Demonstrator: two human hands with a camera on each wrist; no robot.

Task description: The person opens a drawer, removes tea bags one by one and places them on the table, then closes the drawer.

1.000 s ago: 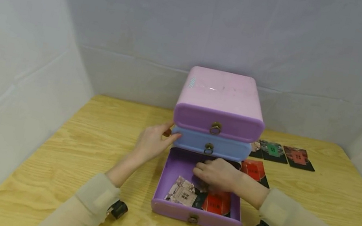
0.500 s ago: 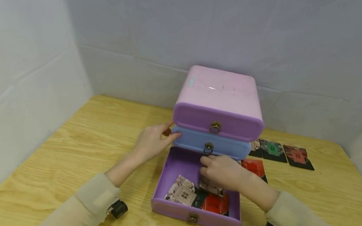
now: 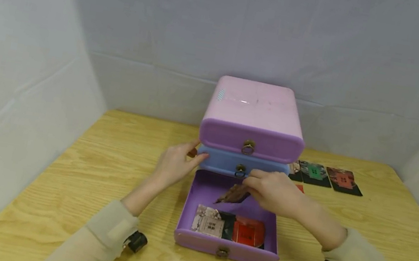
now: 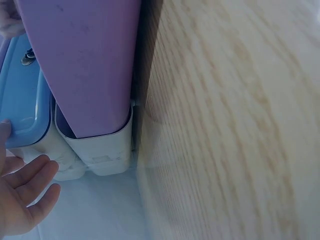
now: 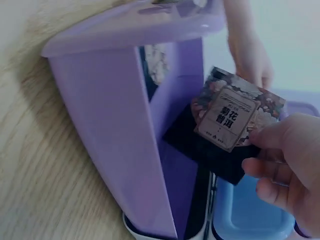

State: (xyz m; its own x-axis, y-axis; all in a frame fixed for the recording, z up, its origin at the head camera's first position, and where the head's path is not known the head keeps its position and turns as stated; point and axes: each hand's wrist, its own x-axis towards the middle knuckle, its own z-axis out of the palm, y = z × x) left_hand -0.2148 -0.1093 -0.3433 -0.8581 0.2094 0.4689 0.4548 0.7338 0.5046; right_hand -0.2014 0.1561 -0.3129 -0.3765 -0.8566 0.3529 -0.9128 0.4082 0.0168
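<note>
L hand (image 3: pixel 175 164): fingers spread, thumb touching blue drawer (image 3: pixel 221 162), 9 o'clock edge.
R hand (image 3: pixel 276 192): pinching tilted sachet (image 5: pixel 230 117).
Sachet loc.: over open purple drawer (image 3: pixel 199 242), 12 o'clock of pale sachet (image 3: pixel 209 223) & red sachet (image 3: pixel 248 232).
Worktop (image 3: pixel 115 170): more sachets (image 3: pixel 314 174), blue drawer's 3 o'clock.

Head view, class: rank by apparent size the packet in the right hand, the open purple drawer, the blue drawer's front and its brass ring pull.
Largest to smallest:
open purple drawer
blue drawer's front
packet in the right hand, tilted and partly hidden
brass ring pull
</note>
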